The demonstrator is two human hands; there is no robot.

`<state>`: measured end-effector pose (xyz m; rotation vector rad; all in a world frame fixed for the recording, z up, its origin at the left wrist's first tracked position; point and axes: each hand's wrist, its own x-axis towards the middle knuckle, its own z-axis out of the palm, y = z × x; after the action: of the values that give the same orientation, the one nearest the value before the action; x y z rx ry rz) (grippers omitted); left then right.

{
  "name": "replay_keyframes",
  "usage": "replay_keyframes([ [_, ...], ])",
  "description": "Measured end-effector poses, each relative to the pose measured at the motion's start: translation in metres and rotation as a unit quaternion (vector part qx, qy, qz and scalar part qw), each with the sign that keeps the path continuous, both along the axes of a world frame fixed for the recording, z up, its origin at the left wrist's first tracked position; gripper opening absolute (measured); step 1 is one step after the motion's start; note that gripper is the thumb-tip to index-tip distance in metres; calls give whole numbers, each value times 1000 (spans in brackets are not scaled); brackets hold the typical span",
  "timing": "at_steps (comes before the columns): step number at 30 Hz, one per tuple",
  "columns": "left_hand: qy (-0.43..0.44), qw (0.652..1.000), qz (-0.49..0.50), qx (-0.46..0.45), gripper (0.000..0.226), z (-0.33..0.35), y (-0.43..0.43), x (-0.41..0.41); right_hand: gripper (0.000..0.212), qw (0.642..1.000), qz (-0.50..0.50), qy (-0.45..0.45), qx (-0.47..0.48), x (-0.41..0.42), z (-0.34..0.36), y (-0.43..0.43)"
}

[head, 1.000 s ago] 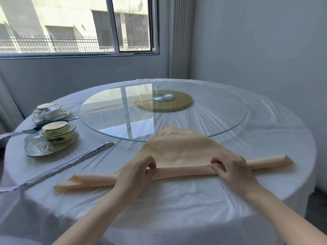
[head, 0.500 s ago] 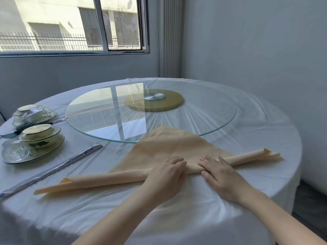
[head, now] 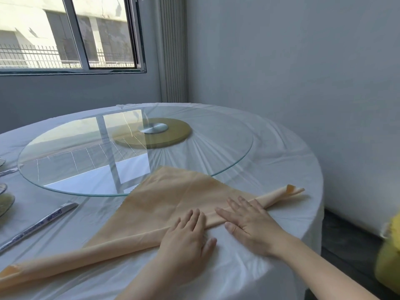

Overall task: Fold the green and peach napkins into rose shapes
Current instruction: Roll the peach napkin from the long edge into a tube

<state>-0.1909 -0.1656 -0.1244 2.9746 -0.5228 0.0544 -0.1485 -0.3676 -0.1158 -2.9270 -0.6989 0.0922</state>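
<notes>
Uncurled since a second ago, the left hand (head: 186,232) and right hand (head: 249,221) press open and flat, side by side, on the peach napkin's (head: 173,198) rolled edge near the table's (head: 292,169) front edge — best rolled onward with even pressure — so the tube stays tight.

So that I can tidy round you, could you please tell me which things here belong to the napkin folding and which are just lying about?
Job in hand: peach napkin, partly rolled; left hand and right hand, pressing flat on its roll.
Lying about: glass turntable; wrapped chopsticks; dishes at the left edge.
</notes>
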Motion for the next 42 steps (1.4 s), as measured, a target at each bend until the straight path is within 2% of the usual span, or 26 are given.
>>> replay_keyframes([
  [2,2,1000,4,16,76,0,-1,-1,78,1000,-1,6,-3,2,1,-5],
  [3,4,1000,5,22,76,1,-1,0,80,1000,-3,9,-4,3,2,-8],
  [6,7,1000,1,16,102,0,-2,2,79,1000,-6,15,-7,8,4,-15],
  [9,28,999,0,16,130,2,-2,2,90,1000,-16,14,-6,17,1,-27],
  [16,10,1000,-5,4,136,5,-2,3,106,998,-64,29,-2,33,1,-59],
  [17,12,1000,0,2,136,5,-1,2,102,997,-70,28,-2,35,1,-62],
  [19,-2,1000,6,-1,130,5,0,3,78,996,-86,23,-6,37,2,-67],
  [21,-14,999,14,36,105,3,2,7,54,993,-111,29,-19,38,3,-71],
  [23,-18,999,16,45,82,-9,3,9,51,991,-131,32,-21,40,3,-75],
  [25,-25,999,14,46,83,-9,4,7,51,989,-145,31,-16,41,4,-78],
  [27,-8,999,6,37,106,1,2,5,63,988,-150,29,-13,42,4,-80],
  [29,10,1000,-8,15,130,4,2,5,93,989,-148,19,-11,42,3,-79],
  [30,30,999,-8,15,133,6,1,4,104,988,-152,17,-12,42,3,-78],
  [32,23,999,-11,23,127,6,1,4,116,986,-165,9,-10,41,5,-73],
  [34,9,1000,-13,14,108,3,1,3,124,985,-169,-18,-13,38,9,-60],
  [38,19,1000,0,21,71,4,0,-1,133,998,-50,-49,-6,17,12,-6],
  [40,19,1000,7,19,76,4,0,-1,127,999,5,-53,-1,4,8,21],
  [42,12,1000,6,9,92,1,-1,-2,125,998,26,-49,10,-4,4,37],
])
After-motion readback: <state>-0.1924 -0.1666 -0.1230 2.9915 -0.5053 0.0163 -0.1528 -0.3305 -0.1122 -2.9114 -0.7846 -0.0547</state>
